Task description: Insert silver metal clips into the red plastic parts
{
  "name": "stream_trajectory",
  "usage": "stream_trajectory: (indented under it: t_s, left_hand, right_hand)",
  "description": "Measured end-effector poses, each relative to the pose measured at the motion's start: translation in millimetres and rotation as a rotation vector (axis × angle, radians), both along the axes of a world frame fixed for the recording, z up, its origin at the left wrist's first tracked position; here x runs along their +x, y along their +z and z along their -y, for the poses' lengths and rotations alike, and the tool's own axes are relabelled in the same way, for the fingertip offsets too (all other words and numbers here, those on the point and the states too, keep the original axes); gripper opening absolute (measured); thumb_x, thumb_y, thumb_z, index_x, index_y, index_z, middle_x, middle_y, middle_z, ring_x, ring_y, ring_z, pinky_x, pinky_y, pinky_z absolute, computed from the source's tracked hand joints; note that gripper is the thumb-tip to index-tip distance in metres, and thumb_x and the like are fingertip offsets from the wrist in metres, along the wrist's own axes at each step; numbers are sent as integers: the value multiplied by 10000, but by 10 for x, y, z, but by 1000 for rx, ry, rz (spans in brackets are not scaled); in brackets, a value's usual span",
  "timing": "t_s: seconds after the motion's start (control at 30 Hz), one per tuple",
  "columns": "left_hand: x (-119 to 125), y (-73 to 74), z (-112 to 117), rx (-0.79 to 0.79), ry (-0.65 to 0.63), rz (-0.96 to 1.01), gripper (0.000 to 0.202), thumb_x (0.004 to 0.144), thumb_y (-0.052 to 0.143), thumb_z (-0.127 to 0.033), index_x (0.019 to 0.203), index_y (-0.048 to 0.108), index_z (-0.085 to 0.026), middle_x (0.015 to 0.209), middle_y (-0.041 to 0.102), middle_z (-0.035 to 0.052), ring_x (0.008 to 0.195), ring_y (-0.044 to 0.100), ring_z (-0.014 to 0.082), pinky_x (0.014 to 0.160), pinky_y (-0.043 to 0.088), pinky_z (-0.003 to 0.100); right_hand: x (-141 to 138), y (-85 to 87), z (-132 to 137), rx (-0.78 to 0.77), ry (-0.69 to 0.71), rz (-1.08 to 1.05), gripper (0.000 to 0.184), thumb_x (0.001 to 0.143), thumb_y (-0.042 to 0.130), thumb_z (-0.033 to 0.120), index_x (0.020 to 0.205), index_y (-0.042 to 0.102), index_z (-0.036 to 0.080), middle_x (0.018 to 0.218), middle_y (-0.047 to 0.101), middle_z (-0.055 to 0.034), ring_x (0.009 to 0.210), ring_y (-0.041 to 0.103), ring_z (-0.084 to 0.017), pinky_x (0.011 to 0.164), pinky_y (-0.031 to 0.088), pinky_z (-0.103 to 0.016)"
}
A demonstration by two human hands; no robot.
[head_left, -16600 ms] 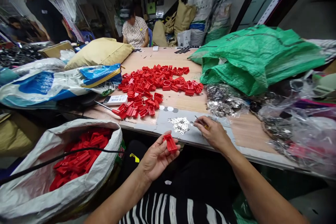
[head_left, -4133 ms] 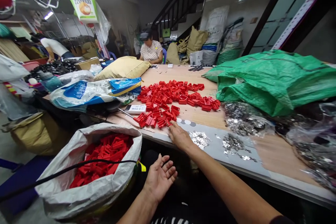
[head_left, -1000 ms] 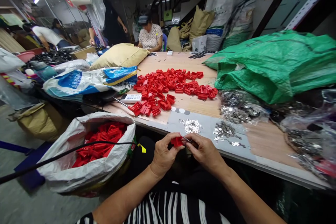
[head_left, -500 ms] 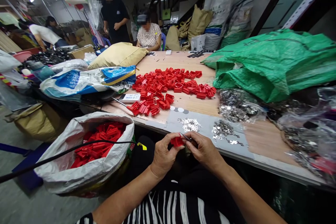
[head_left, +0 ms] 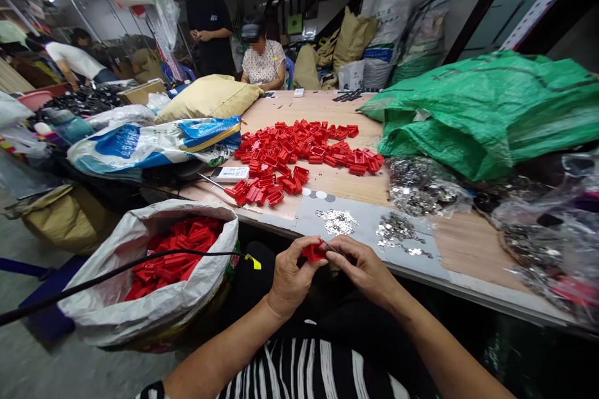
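My left hand (head_left: 294,275) is closed on a small red plastic housing (head_left: 313,252), pinched between thumb and fingers just off the table's front edge. Against the housing's right side, my right hand (head_left: 359,267) pinches a thin, dark metal piece (head_left: 331,247); its exact kind is too small to make out. Many similar red housings (head_left: 299,149) are heaped on the table. Close beyond my hands, a pile of shiny small metal plates (head_left: 337,222) lies on a grey sheet (head_left: 309,211), with a darker pile of metal plates (head_left: 397,230) to its right.
An open white sack (head_left: 93,299) of red parts stands at my left, a black cable (head_left: 140,260) crossing over it. A green sack (head_left: 486,112) and plastic bags of metal parts (head_left: 421,190) take up the table's right. One person (head_left: 264,62) sits opposite; another (head_left: 208,19) stands behind.
My right fingers and the thin metal piece have shifted slightly against the red housing. My left hand keeps its hold. In the background, the standing person's hands have come together.
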State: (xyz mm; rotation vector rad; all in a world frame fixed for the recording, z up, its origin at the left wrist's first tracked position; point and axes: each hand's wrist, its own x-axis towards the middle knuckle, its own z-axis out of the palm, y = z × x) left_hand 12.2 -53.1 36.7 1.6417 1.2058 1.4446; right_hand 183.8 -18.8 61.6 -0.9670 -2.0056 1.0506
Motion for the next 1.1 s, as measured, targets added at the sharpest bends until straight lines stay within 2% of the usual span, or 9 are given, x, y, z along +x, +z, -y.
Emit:
stream_trajectory:
  t_s: [0.1, 0.2, 0.33, 0.5, 0.7, 0.87, 1.0, 1.1]
  left_hand:
    - [-14, 7, 2, -3, 12, -16, 314, 795, 676, -267, 1099, 610, -225, 1050, 708, 49, 958, 673, 183, 877, 532, 311]
    - [-21, 16, 3, 24, 7, -33, 316, 796, 674, -258, 1104, 608, -229, 1057, 706, 48, 959, 673, 182, 872, 534, 308]
    - [-12, 13, 10, 54, -9, -50, 319, 798, 669, -233, 1111, 607, -232, 1062, 705, 52, 956, 675, 180, 867, 543, 311]
    - [18, -23, 26, 106, -46, -108, 333, 808, 644, -174, 1131, 601, -240, 1094, 700, 55, 998, 669, 181, 901, 540, 321]
    - [42, -64, 28, 105, -55, -137, 329, 807, 633, -148, 1121, 603, -240, 1099, 700, 54, 1007, 666, 182, 901, 540, 322]
    - [20, -63, 11, 28, -29, -112, 309, 800, 661, -217, 1104, 613, -237, 1056, 710, 46, 968, 676, 183, 882, 541, 320]
    - [6, -49, 2, 43, -42, -96, 283, 791, 672, -220, 1071, 638, -235, 1080, 704, 51, 1004, 662, 189, 922, 524, 344]
    - [1, -28, 12, 22, -43, -67, 282, 771, 693, -212, 1049, 650, -232, 1050, 715, 46, 974, 673, 191, 897, 535, 334]
  right_hand:
    - [38, -34, -12, -123, -71, -94, 273, 924, 510, 439, 971, 613, 191, 906, 619, -49, 820, 566, -199, 736, 467, -303]
    - [56, -103, -44, -166, -131, -110, 280, 893, 551, 470, 929, 564, 193, 827, 565, -12, 736, 517, -166, 668, 444, -272]
    - [31, -167, -76, -195, -92, -104, 277, 858, 593, 460, 835, 517, 195, 738, 504, 17, 667, 461, -143, 606, 415, -251]
    - [-16, -218, -81, -255, -45, -129, 262, 833, 617, 419, 794, 482, 197, 741, 481, 26, 685, 452, -140, 610, 406, -242]
    - [-21, -345, -49, -263, -68, -154, 250, 839, 618, 389, 789, 465, 198, 734, 460, 37, 668, 420, -128, 591, 375, -231]
    - [-20, -326, -34, -370, -80, -193, 318, 820, 636, 467, 795, 472, 195, 695, 439, 45, 585, 380, -109, 510, 322, -218]
    - [-33, -287, -41, -438, -76, -229, 391, 764, 686, 517, 775, 460, 199, 667, 415, 59, 544, 345, -95, 479, 280, -212]
    - [-35, -259, -33, -519, -53, -262, 429, 737, 709, 535, 776, 437, 205, 642, 383, 75, 507, 296, -80, 460, 232, -206]
